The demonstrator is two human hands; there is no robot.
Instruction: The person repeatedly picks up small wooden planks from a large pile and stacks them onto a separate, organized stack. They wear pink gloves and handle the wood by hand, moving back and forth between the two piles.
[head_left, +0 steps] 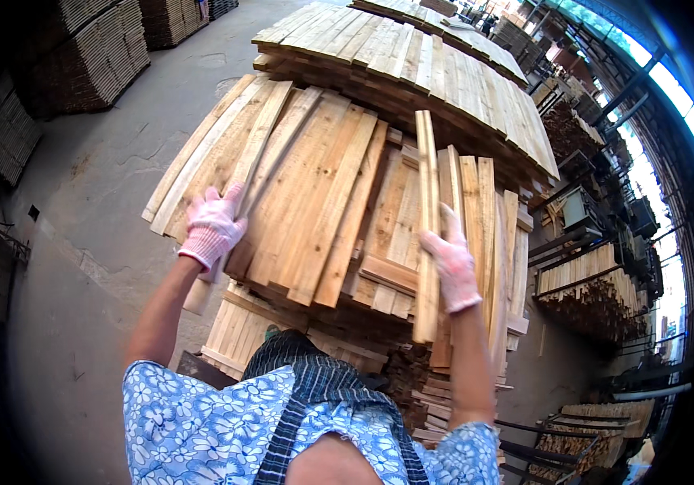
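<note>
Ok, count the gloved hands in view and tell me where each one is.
2. The left hand lies on a long plank at the left side of the wood pile. The right hand grips an upright narrow plank at the pile's right side.

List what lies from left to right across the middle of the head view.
Dark plank stacks by the wall → concrete floor → left hand → flat boards → upright board → right hand → far plank stack.

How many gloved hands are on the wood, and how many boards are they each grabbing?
Gloved hands: 2, the left hand and the right hand
Boards gripped: 2, a flat plank and an upright narrow plank
Total: 4
</note>
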